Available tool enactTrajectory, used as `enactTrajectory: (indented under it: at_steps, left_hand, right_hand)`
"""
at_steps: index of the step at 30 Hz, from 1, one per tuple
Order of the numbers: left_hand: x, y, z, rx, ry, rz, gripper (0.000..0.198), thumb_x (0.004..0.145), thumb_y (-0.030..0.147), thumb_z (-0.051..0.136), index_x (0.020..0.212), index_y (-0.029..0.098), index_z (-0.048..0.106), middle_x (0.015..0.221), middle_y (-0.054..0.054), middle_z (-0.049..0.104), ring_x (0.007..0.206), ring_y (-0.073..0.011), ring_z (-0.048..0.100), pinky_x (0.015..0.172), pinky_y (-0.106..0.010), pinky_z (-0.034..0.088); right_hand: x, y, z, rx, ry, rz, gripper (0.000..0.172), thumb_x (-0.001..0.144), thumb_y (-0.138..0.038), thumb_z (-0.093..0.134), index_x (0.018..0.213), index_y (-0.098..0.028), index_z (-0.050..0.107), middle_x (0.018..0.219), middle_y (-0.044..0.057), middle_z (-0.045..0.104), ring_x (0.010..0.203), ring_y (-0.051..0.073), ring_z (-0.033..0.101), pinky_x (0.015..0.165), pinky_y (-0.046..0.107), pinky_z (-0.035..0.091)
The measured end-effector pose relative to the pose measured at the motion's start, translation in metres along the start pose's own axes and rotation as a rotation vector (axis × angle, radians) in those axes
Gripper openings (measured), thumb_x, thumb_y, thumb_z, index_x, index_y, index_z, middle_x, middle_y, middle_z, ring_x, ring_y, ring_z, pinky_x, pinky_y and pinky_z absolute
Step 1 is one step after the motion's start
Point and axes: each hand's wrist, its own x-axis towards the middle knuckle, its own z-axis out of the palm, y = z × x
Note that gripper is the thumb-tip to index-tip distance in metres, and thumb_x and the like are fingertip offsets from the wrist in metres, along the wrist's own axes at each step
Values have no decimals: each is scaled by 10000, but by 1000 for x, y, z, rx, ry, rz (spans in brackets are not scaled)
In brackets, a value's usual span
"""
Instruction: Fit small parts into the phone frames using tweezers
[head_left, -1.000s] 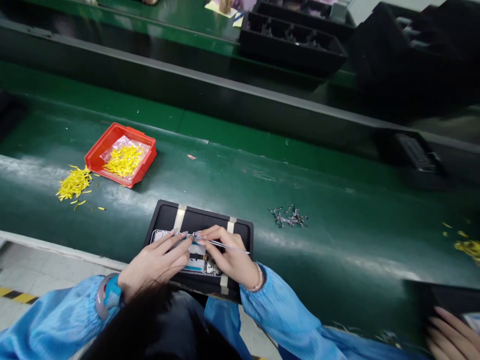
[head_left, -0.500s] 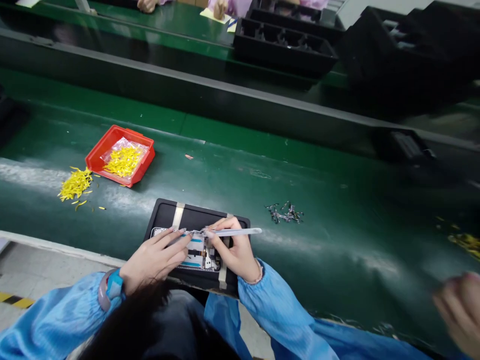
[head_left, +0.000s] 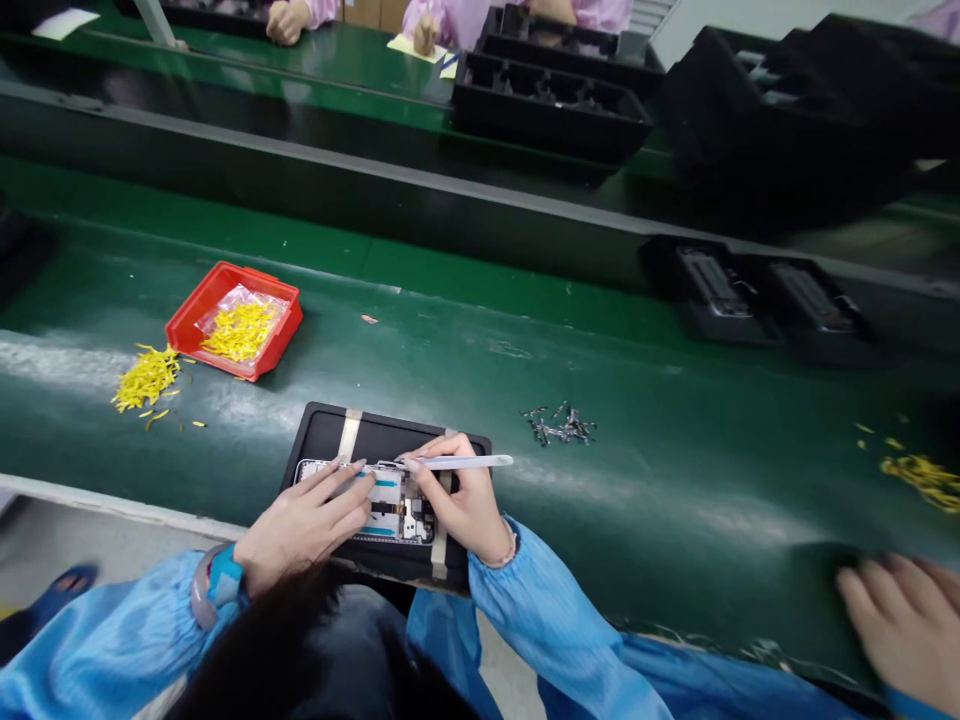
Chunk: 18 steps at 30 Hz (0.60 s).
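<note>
An opened smartphone frame (head_left: 382,508) with blue strips and bare circuit parts lies on a black work mat (head_left: 394,425), which has two tan tape strips. My left hand (head_left: 315,510) rests flat over the phone's left part, its fingers stretched out and covering some of it. Between the thumb and fingers of my right hand (head_left: 461,500) is a pair of slim silver tweezers (head_left: 472,462). Their rounded end sticks out to the right, and the working end reaches the phone's upper edge. My right fingers partly hide that tip.
A red bin (head_left: 281,340) holds yellow strips, with a yellow pile (head_left: 146,378) beside it. Small dark metallic parts (head_left: 561,424) lie right of the mat. Phones in black trays (head_left: 716,285) and more yellow pieces (head_left: 926,480) sit further right. A co-worker's hand (head_left: 904,615) is at lower right.
The view has shifted slightly. The co-worker's hand at lower right now lies lower and flatter, and a second phone tray shows at right. My hands keep nearly the same pose.
</note>
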Motion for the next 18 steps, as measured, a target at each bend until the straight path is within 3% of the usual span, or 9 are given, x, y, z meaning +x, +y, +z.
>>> enactTrajectory:
  at_steps: [4,8,11,14,16,18]
  left_hand:
    - [-4,-1,3,0,-25,-24,403,879,22,253,866,186,621,1063,-29,686,1014,-154,610,912,-267,466]
    - [-13,-2,12,-10,-66,-91,372,866,40,282,917,176,625,1073,-65,672,1004,-166,614,872,-282,498]
    - [-15,-2,17,-40,-28,-164,338,871,54,295,886,165,614,1052,-87,669,993,-184,616,872,-321,510]
    - [-14,-1,18,-46,26,-196,320,856,38,295,869,145,597,1086,-120,657,1022,-210,604,893,-359,504]
    - [-13,0,18,-45,54,-182,313,847,24,290,857,136,582,1114,-140,649,1028,-202,605,905,-351,497]
    - [-12,0,17,-50,80,-157,325,838,6,275,868,136,572,1114,-138,653,1025,-178,609,921,-329,485]
  right_hand:
    - [2,-1,-2,54,62,-7,80,885,-201,547,869,-234,476,807,13,617,763,166,660,688,299,528]
    - [1,-5,-10,-54,87,-129,129,934,-147,389,960,-239,476,921,42,594,919,185,608,855,393,482]
    - [-1,-9,-14,-255,-93,-124,267,918,-133,363,1114,-205,530,946,78,551,898,202,563,805,384,480]
    - [-1,-9,-8,-353,-285,-59,326,843,-203,545,1165,-152,550,1013,116,528,949,242,548,791,391,475]
    - [0,-7,-2,-390,-336,-33,357,778,-202,649,1126,-154,584,1036,116,540,985,258,548,813,397,457]
    - [2,-2,3,-397,-328,-11,271,765,-132,652,1031,-181,636,997,88,569,959,241,568,798,374,445]
